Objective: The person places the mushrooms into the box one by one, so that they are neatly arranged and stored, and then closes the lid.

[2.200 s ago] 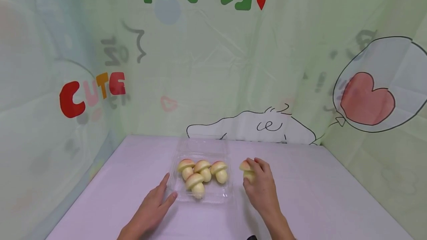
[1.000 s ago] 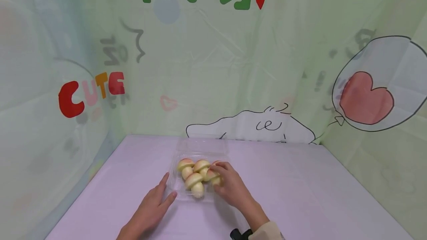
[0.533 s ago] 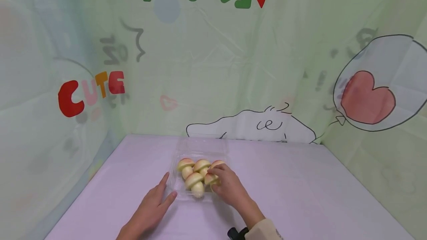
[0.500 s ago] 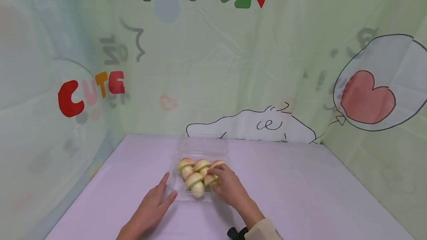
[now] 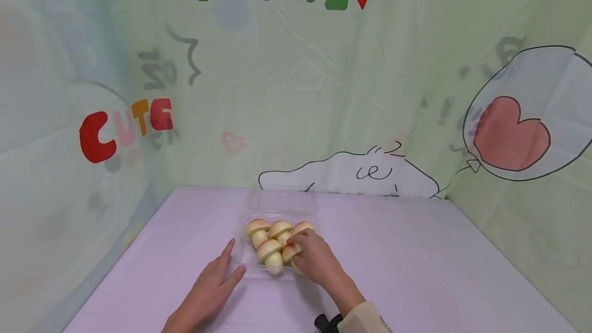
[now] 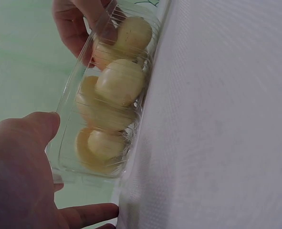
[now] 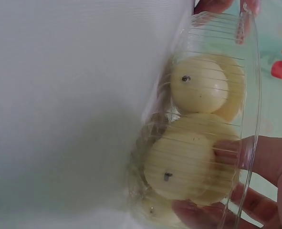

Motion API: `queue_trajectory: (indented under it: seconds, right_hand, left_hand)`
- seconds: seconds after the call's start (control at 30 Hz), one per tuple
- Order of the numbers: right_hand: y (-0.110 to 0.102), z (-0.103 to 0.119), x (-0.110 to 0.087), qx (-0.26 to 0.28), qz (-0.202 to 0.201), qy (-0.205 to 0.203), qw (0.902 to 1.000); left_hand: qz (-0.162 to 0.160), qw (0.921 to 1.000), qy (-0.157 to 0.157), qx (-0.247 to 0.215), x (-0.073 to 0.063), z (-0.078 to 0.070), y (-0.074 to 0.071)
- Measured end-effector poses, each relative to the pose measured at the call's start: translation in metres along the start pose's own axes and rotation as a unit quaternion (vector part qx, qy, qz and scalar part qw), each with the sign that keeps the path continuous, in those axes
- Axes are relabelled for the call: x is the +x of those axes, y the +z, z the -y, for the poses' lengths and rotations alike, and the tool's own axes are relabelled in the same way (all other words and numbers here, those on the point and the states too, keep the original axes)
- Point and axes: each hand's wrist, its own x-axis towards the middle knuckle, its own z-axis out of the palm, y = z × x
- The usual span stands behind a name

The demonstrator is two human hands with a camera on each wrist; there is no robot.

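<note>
A clear plastic box [image 5: 280, 202], its lid folded back, stands on the table with several mushrooms in it, pale yellow with pink-tinged caps. My right hand [image 5: 318, 260] is inside the box and pinches one mushroom [image 5: 289, 252] at the front right. In the right wrist view, thumb and fingers lie on either side of that mushroom [image 7: 179, 164], seen through the ribbed wall. Beside the box's left edge, my left hand [image 5: 213, 282] has its fingers extended. Its thumb [image 6: 46, 125] touches the rim in the left wrist view. Another mushroom [image 5: 270, 257] lies left of the held one.
A pale lilac cloth covers the table [image 5: 407, 266]. Printed fabric walls [image 5: 296, 81] enclose its back and sides. A black object [image 5: 327, 324] shows by the right sleeve [image 5: 365, 318] at the bottom edge.
From right of the box, my right hand has carried the mushroom left into its front right part, then shifted slightly lower. The left hand has stayed at the box's left side.
</note>
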Motion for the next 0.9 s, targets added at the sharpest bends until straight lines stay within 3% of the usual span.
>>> queue_trajectory:
  seconds: [0.63, 0.9]
  right_hand:
    - [-0.008, 0.001, 0.006, -0.036, 0.032, -0.028, 0.9984]
    - [-0.014, 0.0, 0.007, -0.026, 0.051, -0.041, 0.9975]
  left_hand:
    - [-0.002, 1.0, 0.0, -0.004, 0.001, 0.0, 0.0]
    - [0.002, 1.0, 0.001, -0.008, 0.0, -0.001, -0.002]
